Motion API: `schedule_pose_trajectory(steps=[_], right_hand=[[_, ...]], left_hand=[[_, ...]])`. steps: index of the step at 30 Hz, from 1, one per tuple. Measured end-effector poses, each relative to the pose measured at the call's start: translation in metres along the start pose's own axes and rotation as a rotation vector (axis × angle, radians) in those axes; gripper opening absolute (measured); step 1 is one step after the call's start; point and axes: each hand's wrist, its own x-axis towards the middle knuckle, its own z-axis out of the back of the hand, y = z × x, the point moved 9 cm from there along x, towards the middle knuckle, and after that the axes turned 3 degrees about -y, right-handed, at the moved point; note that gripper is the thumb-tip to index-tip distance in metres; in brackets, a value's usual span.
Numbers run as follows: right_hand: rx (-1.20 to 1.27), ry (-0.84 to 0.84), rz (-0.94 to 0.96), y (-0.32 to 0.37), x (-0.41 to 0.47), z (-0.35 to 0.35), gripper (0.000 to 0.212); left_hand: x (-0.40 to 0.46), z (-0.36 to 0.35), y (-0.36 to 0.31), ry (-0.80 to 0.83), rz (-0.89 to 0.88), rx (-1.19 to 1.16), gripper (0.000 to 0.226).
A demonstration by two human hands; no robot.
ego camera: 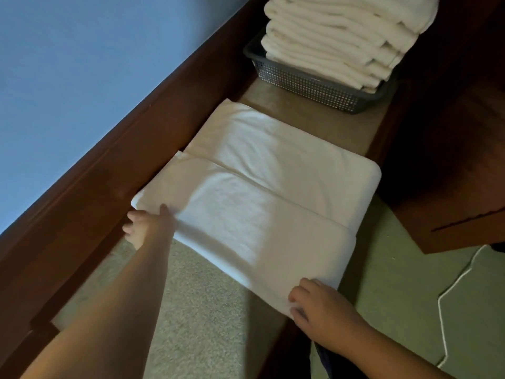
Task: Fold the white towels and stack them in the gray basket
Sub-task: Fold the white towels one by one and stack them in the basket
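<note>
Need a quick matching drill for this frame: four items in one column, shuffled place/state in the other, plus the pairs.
1. left hand
2. right hand
3. gray basket
4. white cord

a. lies on the green floor at right
b. holds a tall stack of folded towels
c. grips the towel's near right corner
d. grips the towel's near left corner

Pairs: 1-d, 2-c, 3-b, 4-a

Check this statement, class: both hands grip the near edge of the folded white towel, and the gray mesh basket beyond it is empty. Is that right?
Not quite. The head view shows the gray mesh basket holding a tall stack of folded white towels. The rest stands: the left hand and right hand grip the near edge of the folded white towel.
</note>
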Motion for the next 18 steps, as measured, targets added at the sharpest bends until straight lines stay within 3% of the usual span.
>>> schedule_pose_trajectory(steps=[4, 10, 18], right_hand=[[0.141, -0.167, -0.259, -0.053, -0.004, 0.044, 0.03], [0.189, -0.223, -0.481, -0.13, 0.023, 0.118, 0.035], [0.212, -0.276, -0.515, -0.213, 0.115, 0.198, 0.057]], left_hand=[[-0.067, -0.011, -0.073, -0.045, -0.551, 0.188, 0.055], [-0.152, -0.084, -0.176, 0.19, -1.037, 0.467, 0.055], [-0.22, -0.194, -0.315, 0.317, -1.409, 0.736, 0.067]])
